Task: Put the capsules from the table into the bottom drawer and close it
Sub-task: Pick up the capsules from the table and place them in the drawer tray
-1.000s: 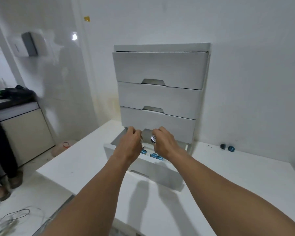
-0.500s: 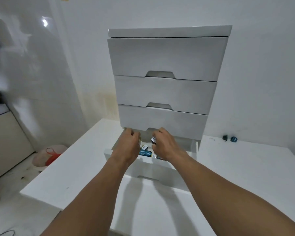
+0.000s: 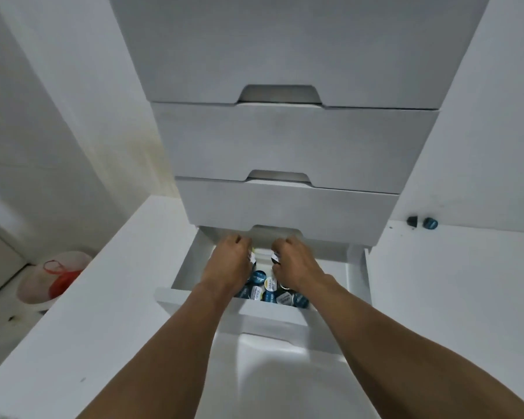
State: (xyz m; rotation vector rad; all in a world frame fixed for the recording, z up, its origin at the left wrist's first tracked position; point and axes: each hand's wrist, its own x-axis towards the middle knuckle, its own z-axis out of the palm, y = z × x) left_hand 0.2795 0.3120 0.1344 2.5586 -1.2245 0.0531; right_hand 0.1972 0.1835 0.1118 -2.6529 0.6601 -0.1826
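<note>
Two hands are held inside the open bottom drawer [image 3: 357, 267], side by side and close together. The left hand [image 3: 229, 264] is curled shut on at least one capsule, whose foil edge shows between the fingers on its inner side. The right hand [image 3: 297, 266] is likewise curled around a capsule [image 3: 275, 257], its dark lid peeking out at the thumb side. How many capsules each grip contains cannot be told.

Directly below and just behind both grips, a heap of capsules [image 3: 269, 290] already lies on the drawer floor, blue and yellow lids facing up. Well off to the right of the right grip, two more capsules [image 3: 422, 222] are left on the bench [image 3: 454, 297] against the wall, just beside the cabinet.

Risks judged from here:
- Both grips are high over the heap, near the third drawer front [image 3: 284, 207] above. If released from this height, capsules could bounce off the pile and roll toward the empty right end, or hop the front wall onto the bench.
- Knuckles are close under the drawer above; a lift on withdrawal could knock them.
- The heap is stacked near the front wall. If piled higher there, a capsule might catch on the frame when the drawer is pushed shut.
- The pair on the bench could be overlooked and the drawer closed too early.
</note>
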